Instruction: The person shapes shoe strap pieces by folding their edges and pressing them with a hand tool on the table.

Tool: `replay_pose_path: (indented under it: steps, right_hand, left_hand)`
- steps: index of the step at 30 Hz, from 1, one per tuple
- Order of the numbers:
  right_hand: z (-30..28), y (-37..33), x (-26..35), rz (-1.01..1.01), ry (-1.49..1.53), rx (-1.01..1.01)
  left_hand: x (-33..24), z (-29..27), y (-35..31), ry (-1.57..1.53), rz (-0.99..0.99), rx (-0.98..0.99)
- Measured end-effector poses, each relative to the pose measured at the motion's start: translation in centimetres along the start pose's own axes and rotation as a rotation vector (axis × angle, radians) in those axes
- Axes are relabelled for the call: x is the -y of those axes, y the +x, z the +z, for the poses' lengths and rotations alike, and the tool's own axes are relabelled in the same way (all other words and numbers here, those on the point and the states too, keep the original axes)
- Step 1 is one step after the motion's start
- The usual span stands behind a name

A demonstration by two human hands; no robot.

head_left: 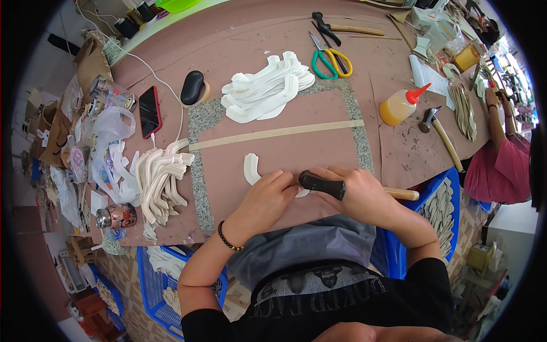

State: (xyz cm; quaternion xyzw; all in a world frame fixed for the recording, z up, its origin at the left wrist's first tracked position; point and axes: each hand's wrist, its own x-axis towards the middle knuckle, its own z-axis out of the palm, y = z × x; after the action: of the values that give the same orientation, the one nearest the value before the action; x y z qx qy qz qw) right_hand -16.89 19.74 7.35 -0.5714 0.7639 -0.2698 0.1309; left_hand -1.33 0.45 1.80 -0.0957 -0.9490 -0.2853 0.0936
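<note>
My right hand (362,191) grips a hammer with a black head (323,186). Its wooden handle (402,194) sticks out to the right past the wrist. My left hand (273,194), with a dark beaded bracelet on its wrist, has its fingers pinched on a small white curved piece (302,193). Most of that piece is covered by the fingers and the hammer head. Just left of the left hand, another white curved piece (251,169) lies flat on the brown work surface (296,151). Farther back rests a pile of similar white pieces (265,91).
A pale strip (276,135) crosses the surface. Left are a heap of cream curved pieces (162,176), a phone (150,112) and a jar (117,216). Scissors (327,61), a glue bottle (399,106) and hammers (439,131) lie beyond. Blue baskets (151,285) flank me; another person (498,165) works right.
</note>
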Motion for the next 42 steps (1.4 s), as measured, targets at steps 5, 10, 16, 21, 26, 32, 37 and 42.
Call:
replay_pose_path:
  steps: [5, 10, 16, 21, 26, 32, 37, 42]
  right_hand:
    - [-0.8, 0.2, -0.2, 0.083, -0.139, -0.072]
    - [-1.4, 0.5, -0.3, 0.095, 0.097, -0.148]
    - [-1.2, 0.0, 0.4, 0.142, -0.013, -0.02]
    - [-0.7, -0.3, -0.2, 0.082, -0.091, -0.028]
    - [-0.3, -0.5, 0.1, 0.041, 0.032, -0.092]
    - [-2.0, 0.0, 0.2, 0.125, -0.156, -0.06]
    - [-1.8, 0.3, -0.2, 0.153, -0.005, -0.156]
    - [-1.2, 0.3, -0.9, 0.237, -0.066, -0.16]
  left_hand:
    - [-1.9, 2.1, 0.6, -0.158, -0.203, -0.144]
    - [-4.6, 5.0, 1.4, -0.117, -0.425, -0.354]
    - [-3.6, 3.2, 0.6, 0.302, -0.096, -0.196]
    - [-2.8, 2.5, 0.4, 0.297, -0.002, -0.082]
    - [-1.6, 1.9, -0.4, 0.252, 0.052, -0.112]
    - [-1.3, 2.6, 0.3, 0.12, -0.002, -0.175]
    - [-3.2, 5.5, 2.6, 0.113, -0.16, -0.407]
    - [-3.9, 5.1, 1.8, 0.431, -0.126, -0.199]
